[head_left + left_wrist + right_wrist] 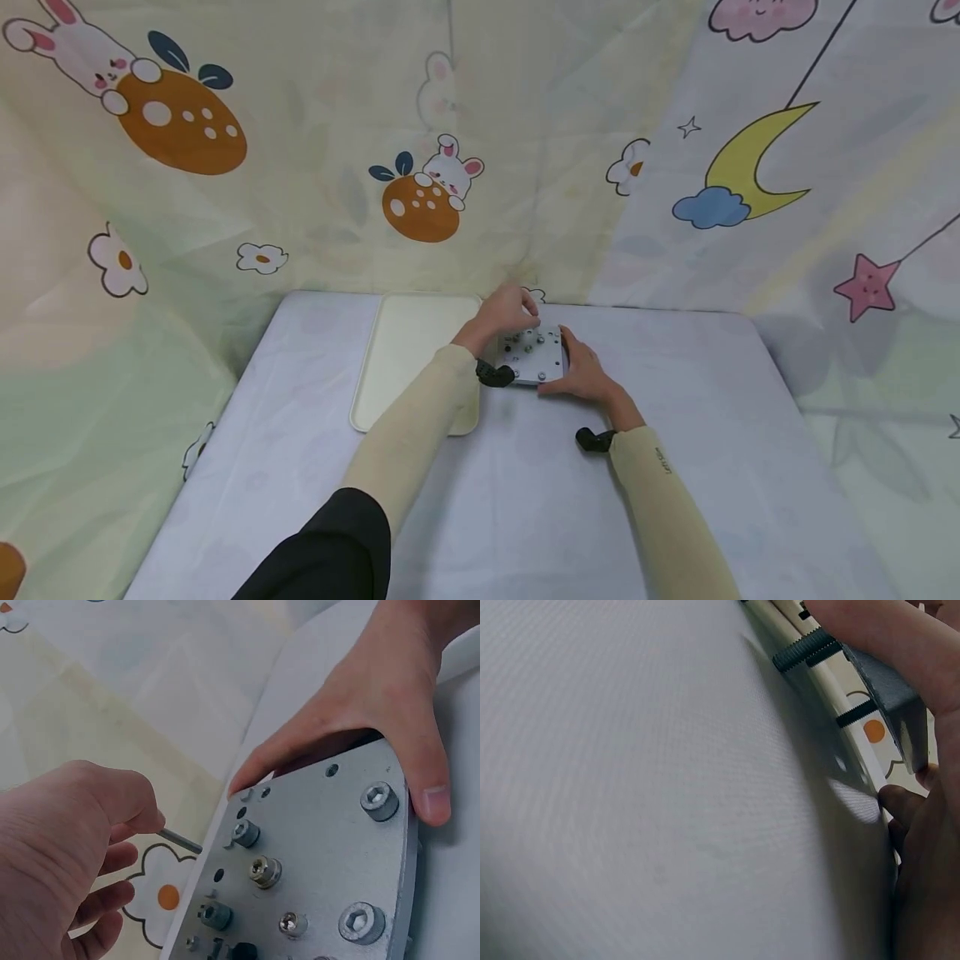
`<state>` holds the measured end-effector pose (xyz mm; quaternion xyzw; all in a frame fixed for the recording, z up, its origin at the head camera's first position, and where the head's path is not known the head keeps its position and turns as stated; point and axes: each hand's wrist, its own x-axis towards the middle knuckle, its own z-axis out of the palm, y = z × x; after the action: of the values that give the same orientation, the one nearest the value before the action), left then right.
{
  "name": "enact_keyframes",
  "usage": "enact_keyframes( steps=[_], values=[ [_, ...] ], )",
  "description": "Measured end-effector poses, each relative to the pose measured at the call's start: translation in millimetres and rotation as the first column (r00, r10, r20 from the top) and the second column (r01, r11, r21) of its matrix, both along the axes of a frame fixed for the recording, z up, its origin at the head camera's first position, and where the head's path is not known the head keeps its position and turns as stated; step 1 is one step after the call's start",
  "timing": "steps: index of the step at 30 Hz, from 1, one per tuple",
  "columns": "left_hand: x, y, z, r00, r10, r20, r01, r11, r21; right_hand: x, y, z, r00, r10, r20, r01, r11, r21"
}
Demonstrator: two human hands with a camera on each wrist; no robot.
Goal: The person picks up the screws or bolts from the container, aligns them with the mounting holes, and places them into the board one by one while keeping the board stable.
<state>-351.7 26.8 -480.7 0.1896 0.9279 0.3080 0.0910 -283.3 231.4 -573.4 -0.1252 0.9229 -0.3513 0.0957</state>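
Note:
A grey metal plate (pixel 542 357) studded with several hex socket screws lies right of the tray. My right hand (pixel 588 375) grips its right side, thumb at the near edge and fingers at the far edge. In the left wrist view, a large socket screw (pixel 361 923) stands by one corner of the plate. My left hand (pixel 75 840) pinches a thin grey metal rod (pixel 182 841) between thumb and index finger, and the rod's end shows beside the plate's edge. The right wrist view shows a threaded screw end (pixel 804 650) sticking out below the plate.
A cream tray (pixel 412 358) lies on the white-covered table (pixel 540 492), partly under my left forearm. Behind the table hangs a printed cloth (pixel 322 142) with rabbits, flowers and a moon. Dark wrist cameras (pixel 595 440) are strapped at both wrists.

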Motion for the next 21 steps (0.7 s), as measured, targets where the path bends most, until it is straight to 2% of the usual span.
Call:
enact_keyframes(
  steps=[7,14,21],
  values=[
    [-1.3,-6.0,-12.4,1.0,0.013,0.002,-0.013,1.0,-0.02,0.9,-1.7,1.5,1.0,-0.008,-0.004,0.008,1.0,-0.01],
    [1.4,-8.9,-15.0,0.999,0.037,0.016,-0.037,0.999,-0.019,1.2,-2.5,1.4,1.0,-0.015,-0.002,0.015,1.0,-0.014],
    [-3.6,-5.0,-21.3,0.999,0.037,0.0,-0.037,0.999,-0.032,-0.9,-0.7,-2.0,1.0,-0.014,-0.002,0.014,1.0,0.001]
  ],
)
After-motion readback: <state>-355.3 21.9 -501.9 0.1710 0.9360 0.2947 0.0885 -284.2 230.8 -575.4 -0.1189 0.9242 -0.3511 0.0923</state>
